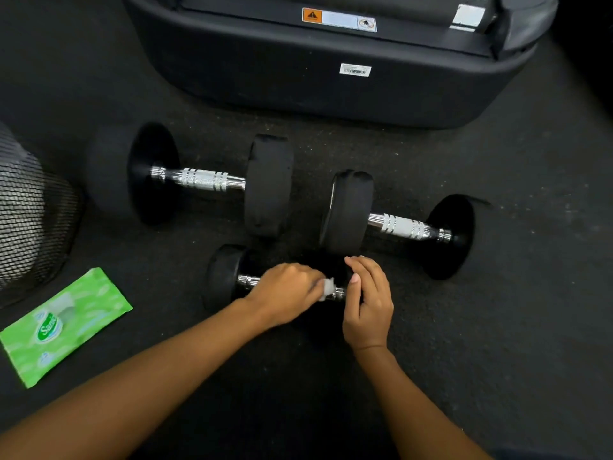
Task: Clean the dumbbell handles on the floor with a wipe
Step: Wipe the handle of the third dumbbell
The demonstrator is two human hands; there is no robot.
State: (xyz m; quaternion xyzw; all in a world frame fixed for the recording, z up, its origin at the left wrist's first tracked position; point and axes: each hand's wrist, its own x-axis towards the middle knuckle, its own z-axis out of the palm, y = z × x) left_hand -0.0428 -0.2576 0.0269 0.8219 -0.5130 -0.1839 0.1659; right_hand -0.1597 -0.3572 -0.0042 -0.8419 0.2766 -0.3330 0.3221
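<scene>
Fingers (310, 287) pinching white wipe (327, 287), seemingly crumpled

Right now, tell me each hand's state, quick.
Left hand: closed on the small white wipe, pressed to the near black dumbbell's chrome handle.
Right hand: curled around that dumbbell's right end, no wipe.

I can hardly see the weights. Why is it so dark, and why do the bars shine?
Head view: the floor and weight ends are black and dimly lit, so they blend; the metal bars catch glare; the wide lens bends the edges; the left hand with the wipe looks slightly blurred.
</scene>
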